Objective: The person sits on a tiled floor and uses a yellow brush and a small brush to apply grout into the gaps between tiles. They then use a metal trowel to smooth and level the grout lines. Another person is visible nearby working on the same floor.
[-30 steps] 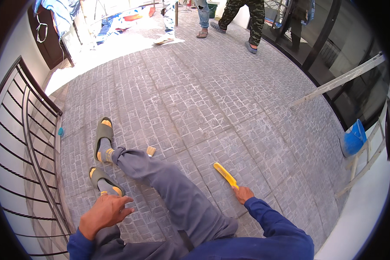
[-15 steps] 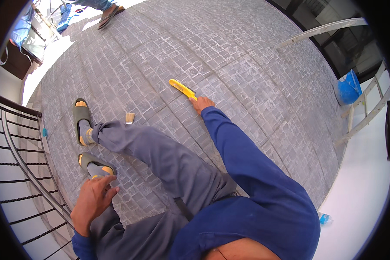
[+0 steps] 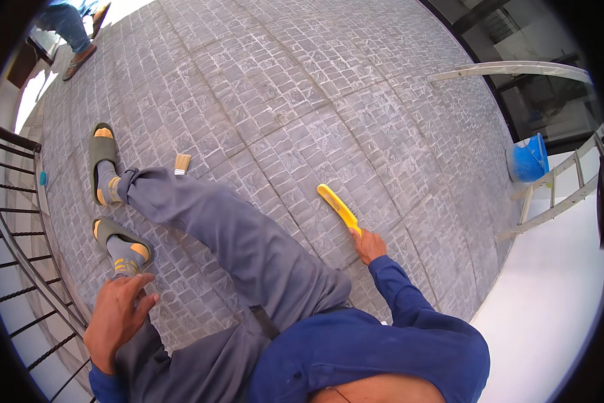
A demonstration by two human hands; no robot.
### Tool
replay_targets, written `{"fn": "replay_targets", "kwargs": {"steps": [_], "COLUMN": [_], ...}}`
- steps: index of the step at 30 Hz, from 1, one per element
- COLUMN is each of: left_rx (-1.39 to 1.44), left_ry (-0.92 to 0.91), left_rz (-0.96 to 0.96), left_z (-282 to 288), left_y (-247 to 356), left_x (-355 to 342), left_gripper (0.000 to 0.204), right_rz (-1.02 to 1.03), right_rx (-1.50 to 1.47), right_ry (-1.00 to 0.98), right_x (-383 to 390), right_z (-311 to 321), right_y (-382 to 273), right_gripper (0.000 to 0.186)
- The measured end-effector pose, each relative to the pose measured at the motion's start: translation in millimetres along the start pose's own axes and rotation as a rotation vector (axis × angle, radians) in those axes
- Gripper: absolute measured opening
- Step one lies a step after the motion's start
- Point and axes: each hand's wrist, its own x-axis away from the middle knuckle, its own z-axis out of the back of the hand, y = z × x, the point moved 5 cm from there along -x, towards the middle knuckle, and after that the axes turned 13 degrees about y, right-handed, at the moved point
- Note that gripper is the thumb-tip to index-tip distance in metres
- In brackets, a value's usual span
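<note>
My right hand (image 3: 370, 246) grips one end of a long yellow hand brush (image 3: 339, 207), out to the right over grey cobble-patterned paving (image 3: 295, 158). The brush's underside faces the floor, so its bristles are mostly hidden. Over my bent left leg, near the knee, rests my left hand (image 3: 116, 319); its thumb stands apart from the fingers and it holds nothing. A flat paintbrush (image 3: 182, 163) with pale bristles lies on the paving just beyond my right shin.
Black metal railing (image 3: 30, 269) runs along the left. At the right stand a blue bucket (image 3: 530, 159) and a ladder (image 3: 564, 191) by a white wall (image 3: 537, 289). Another ladder-like rail (image 3: 510, 68) leans farther back. Another person's sandalled foot (image 3: 78, 64) is at the far left.
My right hand has drawn the yellow brush back toward my body and to the right. The other person's leg has moved left. My left hand still rests over my leg.
</note>
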Motion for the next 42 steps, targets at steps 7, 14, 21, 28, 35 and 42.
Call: {"fn": "replay_targets", "kwargs": {"steps": [7, 14, 21, 28, 35, 42], "left_rx": [-0.016, 0.008, -0.004, 0.004, -0.104, -0.066], "left_ry": [0.05, 0.126, 0.079, -0.016, -0.031, -0.047], "left_rz": [-0.146, -0.095, -0.047, -0.097, -0.216, -0.222], "left_z": [5, 18, 7, 0, 6, 6], "left_y": [30, 24, 2, 8, 15, 11], "left_x": [-12, 1, 6, -5, 0, 3], "left_gripper": [0.03, 0.029, 0.029, 0.03, 0.036, 0.04], "right_rz": [0.057, 0.1, 0.016, 0.053, 0.157, 0.208], "right_rx": [-0.115, -0.097, -0.011, -0.055, -0.139, -0.099], "right_ry": [0.12, 0.141, 0.017, 0.066, 0.201, 0.179], "right_x": [-154, -182, -42, -99, -211, -171], "right_z": [-6, 0, 14, -10, -13, -10], "right_y": [-119, -151, 2, -29, -176, -114], "right_gripper": [0.072, 0.071, 0.073, 0.074, 0.071, 0.067]}}
